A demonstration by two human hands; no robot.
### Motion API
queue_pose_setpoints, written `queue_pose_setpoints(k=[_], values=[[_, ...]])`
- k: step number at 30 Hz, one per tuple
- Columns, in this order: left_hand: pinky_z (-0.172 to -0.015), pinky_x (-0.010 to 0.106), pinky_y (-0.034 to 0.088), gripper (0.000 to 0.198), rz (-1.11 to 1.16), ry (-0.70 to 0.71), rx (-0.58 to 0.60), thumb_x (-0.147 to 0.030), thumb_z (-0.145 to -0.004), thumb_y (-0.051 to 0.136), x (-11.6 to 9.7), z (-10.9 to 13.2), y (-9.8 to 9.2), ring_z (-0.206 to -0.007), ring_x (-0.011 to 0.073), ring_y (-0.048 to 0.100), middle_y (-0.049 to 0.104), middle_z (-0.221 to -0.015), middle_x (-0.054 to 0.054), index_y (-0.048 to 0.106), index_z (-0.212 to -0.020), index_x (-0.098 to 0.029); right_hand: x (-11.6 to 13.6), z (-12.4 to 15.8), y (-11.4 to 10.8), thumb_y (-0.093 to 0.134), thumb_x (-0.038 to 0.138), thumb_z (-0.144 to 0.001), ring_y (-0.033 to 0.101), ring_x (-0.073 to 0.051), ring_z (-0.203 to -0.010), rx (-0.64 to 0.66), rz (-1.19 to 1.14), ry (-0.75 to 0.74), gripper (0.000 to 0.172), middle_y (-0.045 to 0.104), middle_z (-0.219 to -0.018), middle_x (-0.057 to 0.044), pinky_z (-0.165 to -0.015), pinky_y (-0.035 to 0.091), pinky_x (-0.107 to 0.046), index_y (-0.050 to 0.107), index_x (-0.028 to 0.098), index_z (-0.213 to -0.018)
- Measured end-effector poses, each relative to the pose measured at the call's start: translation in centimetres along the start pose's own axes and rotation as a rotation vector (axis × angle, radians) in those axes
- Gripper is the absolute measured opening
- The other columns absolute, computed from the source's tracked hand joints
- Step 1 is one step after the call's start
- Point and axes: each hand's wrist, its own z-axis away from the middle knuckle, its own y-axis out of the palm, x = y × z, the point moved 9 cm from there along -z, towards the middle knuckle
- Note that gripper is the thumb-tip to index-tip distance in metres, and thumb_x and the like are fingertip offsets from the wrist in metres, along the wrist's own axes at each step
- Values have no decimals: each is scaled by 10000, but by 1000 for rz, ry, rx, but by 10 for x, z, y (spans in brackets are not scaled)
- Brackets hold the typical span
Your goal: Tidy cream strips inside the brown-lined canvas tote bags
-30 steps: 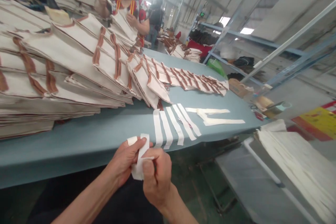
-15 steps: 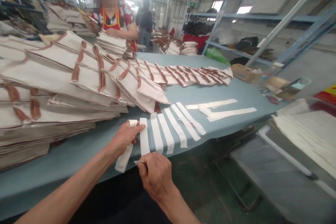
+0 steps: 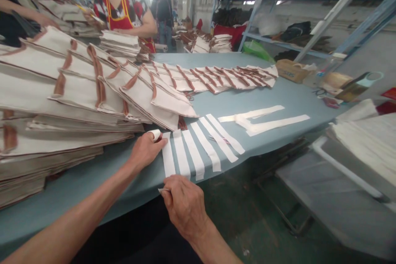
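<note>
At the left end of the row of white strips (image 3: pixel 193 154), my left hand (image 3: pixel 145 148) is gripping a curled white band (image 3: pixel 155 134), fingers closing round it. My thumb is resting at the top end of the leftmost strip (image 3: pixel 168 154), which is lying on the blue-green table cover (image 3: pixel 262 99).

At the row's near edge, my right hand (image 3: pixel 185 204) is clenching into a fist, a small pointed piece (image 3: pixel 163 190) poking out by the thumb; can't tell what it is. The fist is covering the leftmost strip's bottom end; can't tell if it's pinching it too.

Six strips are making up the row, lying side by side, near ends pointing my way. A thin reddish thing (image 3: pixel 226 141) is showing among its right-hand strips, too small to identify.

Right of the row, some cream strips (image 3: pixel 278 125) are lying, partly overlapping. Left of it, brown-trimmed panels (image 3: pixel 34 90) are leaning in a big heap. Beyond it, a line of overlapping panels (image 3: pixel 213 77) is running across the cover. Well beyond the row, a co-worker in a red apron (image 3: pixel 122 18) is standing.
</note>
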Motion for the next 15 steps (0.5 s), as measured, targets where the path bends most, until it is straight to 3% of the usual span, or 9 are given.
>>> queue_pose_setpoints(k=[8, 15], values=[[-1015, 510, 613, 306, -312, 10, -46, -458, -1061, 726, -6, -1, -1, -1125, 283, 759, 788, -1194, 85, 758, -1173, -174, -6, 6, 10, 336, 334, -1224, 796, -230, -909, 79, 36, -17, 391, 797, -881, -70, -850, 604, -329, 598, 224, -955], [-1022, 519, 612, 336, -396, 43, -62, -484, -1074, 700, -8, -6, 2, -1124, 283, 761, 788, -1199, 88, 753, -1200, -177, -2, -4, 10, 296, 431, -1225, 764, -233, -863, 165, 93, 16, 465, 803, -943, -93, -740, 569, -343, 609, 216, -956]])
